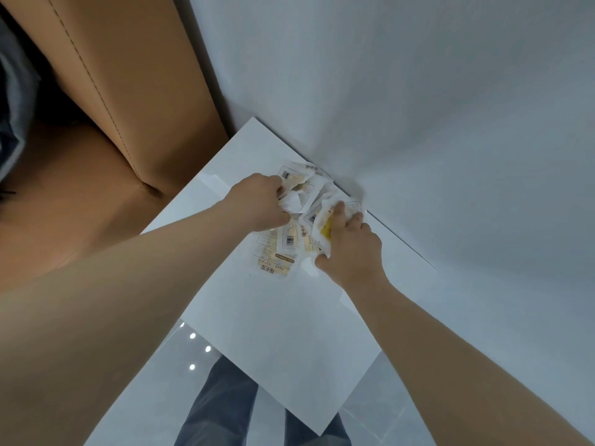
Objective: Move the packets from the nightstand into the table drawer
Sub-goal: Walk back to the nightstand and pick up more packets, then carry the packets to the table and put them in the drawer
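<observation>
Head view: left hand [260, 201] and right hand [353, 254] grip packets [280, 252] on the white nightstand [273, 333] between wall [418, 91] and, seemingly, headboard [145, 75].

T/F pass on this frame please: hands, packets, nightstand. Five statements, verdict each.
1. Both the left hand and the right hand grip the packets on the nightstand. True.
2. The packets lie at the nightstand's front edge. False: they lie at the back, against the wall.
3. The nightstand top is dark wood. False: it is glossy white.
4. One packet under the right hand has yellow print. True.
5. An open drawer is in view. False: no drawer shows in this view.
</observation>
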`<state>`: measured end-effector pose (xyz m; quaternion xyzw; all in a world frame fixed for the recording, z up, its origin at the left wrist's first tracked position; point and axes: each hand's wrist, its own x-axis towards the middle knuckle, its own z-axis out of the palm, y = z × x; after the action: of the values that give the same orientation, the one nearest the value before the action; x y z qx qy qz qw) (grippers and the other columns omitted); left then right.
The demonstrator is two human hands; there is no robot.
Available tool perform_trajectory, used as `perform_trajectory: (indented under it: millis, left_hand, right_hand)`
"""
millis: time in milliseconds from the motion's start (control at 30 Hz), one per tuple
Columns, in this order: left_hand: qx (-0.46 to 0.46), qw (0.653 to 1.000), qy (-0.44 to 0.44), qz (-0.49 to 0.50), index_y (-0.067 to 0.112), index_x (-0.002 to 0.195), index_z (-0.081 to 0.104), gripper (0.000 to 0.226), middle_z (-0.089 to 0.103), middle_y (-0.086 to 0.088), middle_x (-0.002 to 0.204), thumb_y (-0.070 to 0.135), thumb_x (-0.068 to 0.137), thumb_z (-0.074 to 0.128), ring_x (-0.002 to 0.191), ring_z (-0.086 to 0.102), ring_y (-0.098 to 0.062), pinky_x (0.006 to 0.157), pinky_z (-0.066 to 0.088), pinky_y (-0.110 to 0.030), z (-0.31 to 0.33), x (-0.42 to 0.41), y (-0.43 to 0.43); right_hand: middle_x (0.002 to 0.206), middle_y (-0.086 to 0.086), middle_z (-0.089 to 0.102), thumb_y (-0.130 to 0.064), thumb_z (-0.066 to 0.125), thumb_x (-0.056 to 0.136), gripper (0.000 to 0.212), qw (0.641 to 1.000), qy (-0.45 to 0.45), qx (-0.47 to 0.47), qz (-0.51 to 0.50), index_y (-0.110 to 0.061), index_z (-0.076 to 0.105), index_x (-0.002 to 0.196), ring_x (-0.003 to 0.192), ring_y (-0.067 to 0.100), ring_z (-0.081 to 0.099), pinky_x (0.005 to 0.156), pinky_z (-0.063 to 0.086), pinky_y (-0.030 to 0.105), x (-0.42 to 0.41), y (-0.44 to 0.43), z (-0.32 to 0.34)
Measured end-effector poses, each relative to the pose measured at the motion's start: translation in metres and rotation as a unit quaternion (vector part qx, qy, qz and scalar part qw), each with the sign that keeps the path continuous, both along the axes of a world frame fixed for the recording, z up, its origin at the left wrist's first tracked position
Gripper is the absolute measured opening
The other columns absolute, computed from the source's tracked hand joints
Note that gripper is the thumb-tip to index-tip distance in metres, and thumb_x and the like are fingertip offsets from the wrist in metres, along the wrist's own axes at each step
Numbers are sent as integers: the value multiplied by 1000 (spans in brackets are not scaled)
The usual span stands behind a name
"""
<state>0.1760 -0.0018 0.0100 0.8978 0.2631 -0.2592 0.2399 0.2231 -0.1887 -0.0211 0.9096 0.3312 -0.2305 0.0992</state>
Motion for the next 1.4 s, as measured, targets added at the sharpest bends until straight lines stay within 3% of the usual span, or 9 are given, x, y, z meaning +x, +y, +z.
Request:
perform_trajectory:
  millis: [167,367,567,733,900,1067,1200,1267,1400]
  left_hand:
    - [-25,1000,-2,4,19,123,52,49,58,-2,104,35,79,65,85,56,-21,62,50,-29,0,-3,5]
    - [-38,999,-12,1,18,118,54,41,60,-3,100,30,81,63,82,57,-21,54,40,-24,2,-6,0]
    - [-82,995,-33,47,18,106,55,19,60,0,93,22,87,57,75,54,-16,51,40,-22,1,-22,-1]
    - [-99,988,-58,104,13,97,56,12,61,-4,87,19,88,52,73,59,-20,52,48,-27,18,-42,-3]
    - [-164,971,-62,162,17,105,56,18,62,0,92,18,89,49,76,64,-21,54,54,-30,59,-68,-16]
    - [-204,957,-58,199,22,107,55,21,63,4,94,16,89,46,71,68,-18,48,46,-20,116,-84,-34]
    - [-201,965,-81,150,25,110,54,22,64,3,101,18,90,47,71,68,-17,40,47,-19,173,-80,-46]
    - [-196,970,-97,110,24,109,57,22,65,0,99,19,89,49,71,68,-18,45,55,-25,204,-78,-56]
    - [-175,975,-135,17,26,86,55,15,63,2,84,15,85,46,66,61,-10,47,52,-21,269,-69,-84]
  right_hand:
    - [124,16,52,-43,56,86,76,999,11,17,47,-15,23,147,82,25,58,58,36,28,16,-6,8]
    - [119,6,55,-36,54,88,60,997,38,54,48,-19,35,143,91,23,62,63,40,27,22,-12,12]
    - [79,-4,57,-22,54,83,36,992,66,103,-27,-19,52,119,69,18,52,53,33,26,12,-19,20]
    - [75,0,62,-19,57,79,18,963,153,156,-156,-14,54,96,62,20,52,55,46,33,-1,-35,41]
    - [62,0,49,-15,59,77,11,918,180,216,-280,-8,50,79,54,17,42,51,36,29,-18,-47,78]
    - [62,0,45,-14,61,78,16,887,189,246,-342,-9,47,74,53,15,40,49,34,25,-41,-55,137]
    - [64,0,45,-15,60,79,16,866,177,279,-374,-6,48,74,54,14,39,48,31,21,-52,-69,196]
    - [66,2,47,-16,59,78,16,856,153,298,-395,-2,50,78,56,15,41,51,33,25,-59,-82,232]
    - [64,1,47,-16,59,78,15,831,89,339,-431,-5,49,76,55,15,40,52,33,27,-78,-119,305]
